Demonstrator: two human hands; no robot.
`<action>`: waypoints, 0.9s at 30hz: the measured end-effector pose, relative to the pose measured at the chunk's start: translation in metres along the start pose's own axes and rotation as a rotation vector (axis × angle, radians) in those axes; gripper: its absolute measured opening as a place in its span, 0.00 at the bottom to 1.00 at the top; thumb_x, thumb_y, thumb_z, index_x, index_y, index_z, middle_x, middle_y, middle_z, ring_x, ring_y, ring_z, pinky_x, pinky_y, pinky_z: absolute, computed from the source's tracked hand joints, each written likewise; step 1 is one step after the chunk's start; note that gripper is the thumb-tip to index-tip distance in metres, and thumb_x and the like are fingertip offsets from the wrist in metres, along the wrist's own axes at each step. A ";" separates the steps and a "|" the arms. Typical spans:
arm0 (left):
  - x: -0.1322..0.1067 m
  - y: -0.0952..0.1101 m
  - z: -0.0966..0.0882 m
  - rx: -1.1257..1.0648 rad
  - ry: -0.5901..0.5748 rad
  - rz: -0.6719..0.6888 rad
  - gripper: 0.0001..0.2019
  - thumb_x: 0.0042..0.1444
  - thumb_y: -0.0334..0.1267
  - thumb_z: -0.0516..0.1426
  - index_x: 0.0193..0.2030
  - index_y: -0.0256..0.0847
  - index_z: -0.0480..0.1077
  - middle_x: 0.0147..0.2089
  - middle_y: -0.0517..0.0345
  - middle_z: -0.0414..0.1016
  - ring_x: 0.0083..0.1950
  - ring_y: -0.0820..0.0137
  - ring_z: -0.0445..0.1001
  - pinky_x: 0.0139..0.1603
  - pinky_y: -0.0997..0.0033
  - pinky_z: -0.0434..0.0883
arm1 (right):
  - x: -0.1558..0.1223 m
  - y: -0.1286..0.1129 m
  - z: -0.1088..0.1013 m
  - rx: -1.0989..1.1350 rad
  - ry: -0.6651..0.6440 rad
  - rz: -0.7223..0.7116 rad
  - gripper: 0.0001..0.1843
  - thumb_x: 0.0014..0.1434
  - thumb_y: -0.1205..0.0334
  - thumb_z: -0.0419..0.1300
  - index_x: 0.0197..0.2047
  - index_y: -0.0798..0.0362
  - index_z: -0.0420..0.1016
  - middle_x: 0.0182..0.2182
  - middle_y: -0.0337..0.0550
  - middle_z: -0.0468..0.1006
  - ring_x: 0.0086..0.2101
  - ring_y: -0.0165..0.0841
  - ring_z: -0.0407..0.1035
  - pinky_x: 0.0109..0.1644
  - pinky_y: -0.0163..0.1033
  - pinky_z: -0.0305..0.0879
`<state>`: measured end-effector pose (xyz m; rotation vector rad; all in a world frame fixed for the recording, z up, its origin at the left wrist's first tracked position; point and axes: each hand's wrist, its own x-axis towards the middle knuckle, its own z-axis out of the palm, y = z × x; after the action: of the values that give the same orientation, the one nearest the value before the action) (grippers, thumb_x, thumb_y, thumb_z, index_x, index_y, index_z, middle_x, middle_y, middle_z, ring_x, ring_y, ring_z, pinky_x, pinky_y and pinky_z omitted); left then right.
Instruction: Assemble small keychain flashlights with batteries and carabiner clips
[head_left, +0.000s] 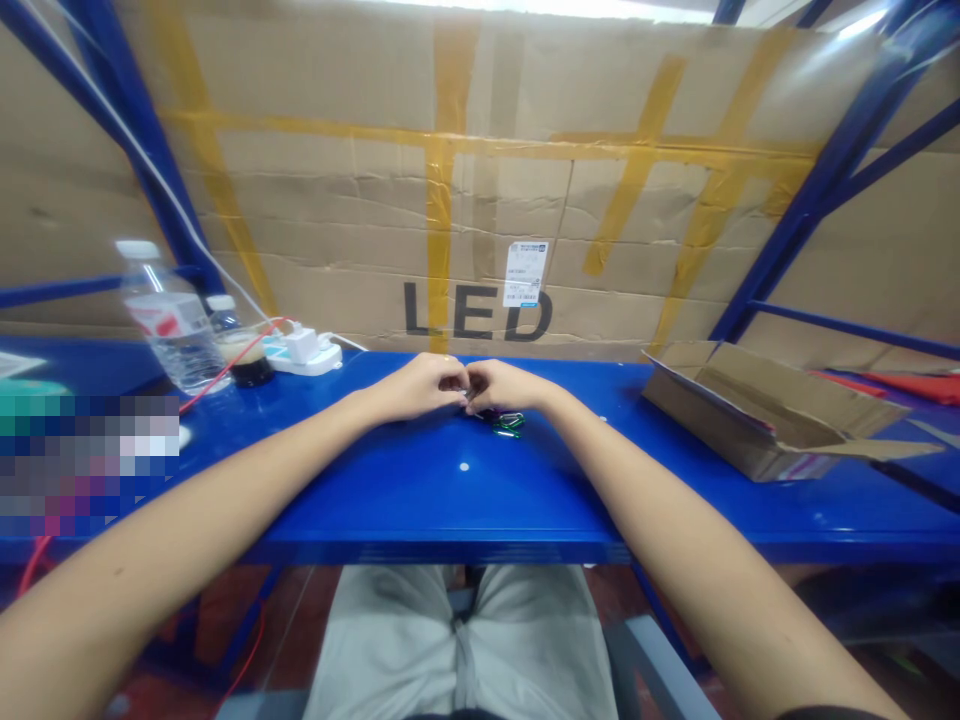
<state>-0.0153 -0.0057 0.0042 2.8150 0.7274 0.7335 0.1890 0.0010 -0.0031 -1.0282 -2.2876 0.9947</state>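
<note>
My left hand (427, 386) and my right hand (499, 386) meet over the far middle of the blue table. The fingers of both are pinched together, and a small grey or silvery piece shows between the fingertips, too small to name. Just below my right hand lie a few small carabiners (508, 425), green ones among them, with something purple partly hidden by the fingers. A small white round spot (464, 467) marks the tabletop nearer to me.
An open cardboard box (709, 415) stands on the right of the blue table (420, 500). At left are a water bottle (169, 325), a smaller bottle of dark liquid (244, 345) and a white power strip (322, 357) with cables. Large cardboard (337, 230) walls the back.
</note>
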 end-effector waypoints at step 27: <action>0.008 -0.005 0.012 -0.962 0.270 -0.459 0.06 0.61 0.31 0.58 0.43 0.32 0.73 0.39 0.47 0.78 0.37 0.69 0.76 0.34 0.68 0.76 | -0.016 0.009 -0.032 -0.548 0.231 0.235 0.07 0.53 0.72 0.60 0.33 0.57 0.79 0.33 0.46 0.82 0.33 0.33 0.72 0.36 0.34 0.62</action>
<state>-0.0050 0.0023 -0.0039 1.6410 0.7413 1.0186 0.2232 0.0069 0.0089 -1.5661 -2.3248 0.2906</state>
